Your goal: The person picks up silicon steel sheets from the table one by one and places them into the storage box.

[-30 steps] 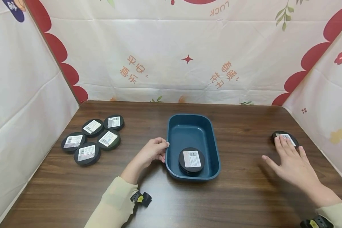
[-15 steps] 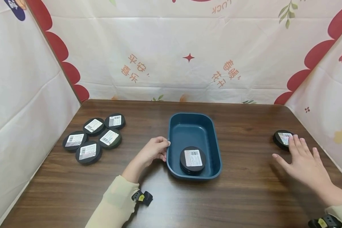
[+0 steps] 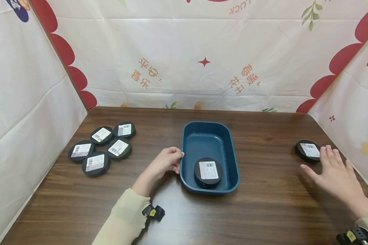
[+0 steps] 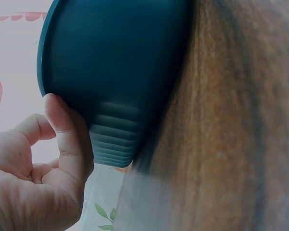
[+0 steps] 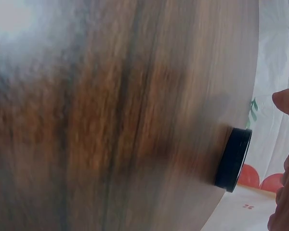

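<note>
My left hand (image 3: pixel 166 161) pinches the left rim of a deep blue plastic tray (image 3: pixel 209 136), thumb and fingers at its edge; the left wrist view shows a thumb tip at the rim of the tray (image 4: pixel 111 62). Inside the tray, toward its near end, lies a short stack of round black tins (image 3: pixel 208 173) with a white barcode label on top. At the far right another labelled black tin (image 3: pixel 306 150) lies on the table. My right hand (image 3: pixel 340 177) hovers just right of that tin, fingers spread and straight. The right wrist view has the tin (image 5: pixel 233 160) apart from the fingers.
Several more labelled black tins (image 3: pixel 100 149) lie clustered at the left of the brown wooden table (image 3: pixel 248 217). Patterned white cloth (image 3: pixel 184 51) hangs behind the table and along both sides.
My right hand has slid off the far-right tin toward the right, so its label now shows fully. The left hand keeps its hold on the tray.
</note>
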{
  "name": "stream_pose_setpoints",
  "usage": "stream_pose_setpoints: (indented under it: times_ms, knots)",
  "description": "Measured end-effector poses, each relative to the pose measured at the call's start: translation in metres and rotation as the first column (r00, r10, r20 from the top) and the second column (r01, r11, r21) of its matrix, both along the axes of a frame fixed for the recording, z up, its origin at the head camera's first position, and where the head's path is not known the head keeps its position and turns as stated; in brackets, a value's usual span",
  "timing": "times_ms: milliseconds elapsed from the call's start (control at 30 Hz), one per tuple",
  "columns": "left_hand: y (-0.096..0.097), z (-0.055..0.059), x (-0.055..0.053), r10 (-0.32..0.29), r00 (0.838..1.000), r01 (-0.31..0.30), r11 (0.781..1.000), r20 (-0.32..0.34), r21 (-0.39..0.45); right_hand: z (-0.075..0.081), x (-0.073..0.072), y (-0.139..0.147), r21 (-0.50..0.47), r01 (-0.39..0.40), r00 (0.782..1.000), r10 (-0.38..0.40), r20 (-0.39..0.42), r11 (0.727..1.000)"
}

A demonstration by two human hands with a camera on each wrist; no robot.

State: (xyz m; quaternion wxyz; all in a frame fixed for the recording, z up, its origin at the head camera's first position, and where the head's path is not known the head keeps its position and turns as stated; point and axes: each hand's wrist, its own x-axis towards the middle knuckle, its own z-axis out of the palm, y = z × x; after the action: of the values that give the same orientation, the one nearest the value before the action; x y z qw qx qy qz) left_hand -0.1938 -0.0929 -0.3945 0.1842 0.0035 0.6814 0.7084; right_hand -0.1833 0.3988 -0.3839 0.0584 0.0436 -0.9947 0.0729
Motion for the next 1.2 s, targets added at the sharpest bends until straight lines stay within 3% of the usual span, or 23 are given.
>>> stream_pose_setpoints:
  times_ms: [700, 1200]
  knots:
    - [0.0, 0.001, 0.0, -0.012, 1.0, 0.012, 1.0, 0.011, 0.003, -0.006, -0.017, 0.02, -0.038, 0.043, 0.999, -0.042, 0.021, 0.998]
    - [0.0, 0.001, 0.0, -0.004, 1.0, 0.004, 1.0, 0.008, 0.013, -0.011, -0.027, 0.027, -0.131, 0.057, 0.996, -0.048, 0.07, 0.99]
